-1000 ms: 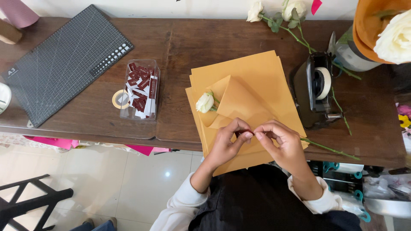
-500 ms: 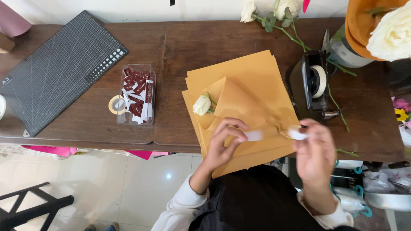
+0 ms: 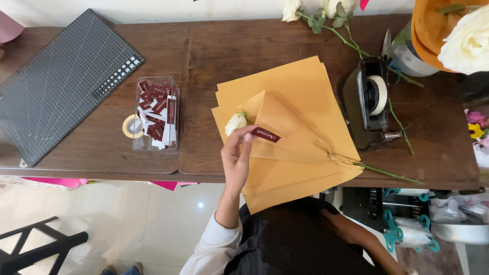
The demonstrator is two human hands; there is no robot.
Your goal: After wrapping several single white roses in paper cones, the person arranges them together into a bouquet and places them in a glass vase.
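My left hand (image 3: 237, 155) holds a small dark red label sticker (image 3: 265, 134) at its fingertips over a cone of mustard-yellow paper (image 3: 285, 130). The cone wraps a white rose (image 3: 235, 122), whose green stem (image 3: 387, 173) sticks out to the right. The cone lies on a stack of yellow paper sheets (image 3: 295, 86) on the brown wooden table (image 3: 204, 56). My right hand (image 3: 346, 229) hangs low below the table edge, near my dark apron, with nothing seen in it.
A clear box of red label stickers (image 3: 157, 113) and a tape roll (image 3: 132, 126) lie left of the sheets. A grey cutting mat (image 3: 61, 81) sits far left. A black tape dispenser (image 3: 368, 102) stands right, white roses (image 3: 316, 10) and an orange container (image 3: 433, 30) behind.
Both hands were pinching at the cone's tip. The right hand pulled away to the right and dropped below the table; the left hand now holds a red sticker over the cone.
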